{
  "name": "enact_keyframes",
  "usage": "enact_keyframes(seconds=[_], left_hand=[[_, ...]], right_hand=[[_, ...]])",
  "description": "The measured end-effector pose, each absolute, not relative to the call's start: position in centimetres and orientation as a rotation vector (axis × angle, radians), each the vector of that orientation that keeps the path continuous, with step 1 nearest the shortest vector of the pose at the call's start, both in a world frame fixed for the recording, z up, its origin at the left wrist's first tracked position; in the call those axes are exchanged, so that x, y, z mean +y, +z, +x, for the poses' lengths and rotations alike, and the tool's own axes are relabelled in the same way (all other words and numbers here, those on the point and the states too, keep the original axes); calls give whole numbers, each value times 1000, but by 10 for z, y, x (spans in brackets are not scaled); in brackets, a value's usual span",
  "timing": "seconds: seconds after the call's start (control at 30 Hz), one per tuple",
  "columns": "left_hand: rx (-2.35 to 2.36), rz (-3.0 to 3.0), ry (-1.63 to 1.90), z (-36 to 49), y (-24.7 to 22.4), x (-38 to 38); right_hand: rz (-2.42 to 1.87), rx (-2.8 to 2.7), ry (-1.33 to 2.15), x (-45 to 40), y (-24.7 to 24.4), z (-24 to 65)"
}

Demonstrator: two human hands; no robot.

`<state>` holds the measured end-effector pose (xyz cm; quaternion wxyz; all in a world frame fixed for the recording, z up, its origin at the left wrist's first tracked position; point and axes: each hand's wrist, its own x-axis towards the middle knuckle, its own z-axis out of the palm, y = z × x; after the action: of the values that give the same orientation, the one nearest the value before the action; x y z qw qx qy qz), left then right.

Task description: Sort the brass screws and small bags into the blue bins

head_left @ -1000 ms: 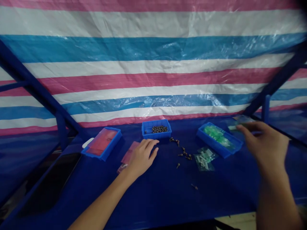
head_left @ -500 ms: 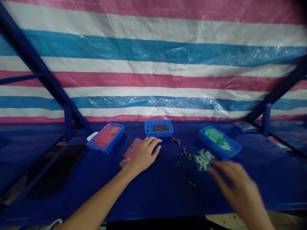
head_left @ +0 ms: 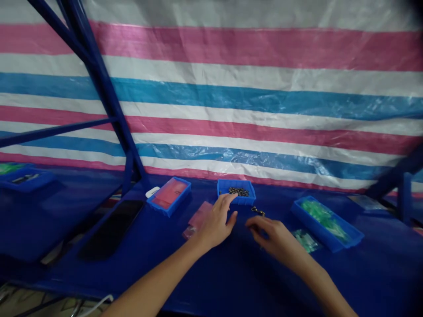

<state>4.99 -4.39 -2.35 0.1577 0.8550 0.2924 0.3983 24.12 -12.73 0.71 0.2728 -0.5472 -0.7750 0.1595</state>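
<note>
My left hand (head_left: 216, 222) hovers at the middle of the blue table with fingers and thumb apart, holding nothing. Under its wrist side lies a pink plastic bag (head_left: 200, 215) with small parts at its near end, partly covered by the hand. My right hand (head_left: 276, 240) is over the loose screws, its fingers curled in a pinch; whatever is between the tips is too small to make out. A few brass-coloured screws (head_left: 258, 211) show just beyond it, others are hidden below. Beside its wrist lies a clear bag of pale green pieces (head_left: 306, 241).
A blue bin (head_left: 236, 182) of screws stands at the back. On the left, another blue bin (head_left: 180, 203) holds pink bags, near a black phone-like slab (head_left: 112, 230). A blue bin (head_left: 355, 237) of green bags is on the right. Blue frame bars (head_left: 107, 94) rise at left.
My right hand has moved left from the clear bag to the loose screws, and its fingers have closed in. My left hand stays beside the pink bag. The view has turned left.
</note>
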Motion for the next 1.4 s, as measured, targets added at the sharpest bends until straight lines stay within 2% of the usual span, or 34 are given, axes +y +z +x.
enact_keyframes(seconds=[0.17, 0.3, 0.4, 0.67, 1.07, 1.23, 1.4], left_hand=[[962, 2458, 1127, 45, -23, -36], [1098, 2558, 988, 42, -28, -31], [1029, 2658, 930, 42, -32, -30], [946, 2838, 697, 47, -32, -34], [1010, 2716, 843, 48, -35, -33], [1227, 2417, 1071, 45, -26, -34], [1297, 2412, 1060, 42, -21, -32]], right_hand=[[-1289, -1882, 734, -66, -6, 231], [-1277, -1605, 894, -62, -39, 228], [-1292, -1566, 940, -71, -45, 230], [-1353, -1799, 819, -77, -29, 239], [-1434, -1845, 629, -77, -24, 234], [-1597, -1592, 314, -60, -32, 240], [-1683, -1665, 199, -63, -30, 253]])
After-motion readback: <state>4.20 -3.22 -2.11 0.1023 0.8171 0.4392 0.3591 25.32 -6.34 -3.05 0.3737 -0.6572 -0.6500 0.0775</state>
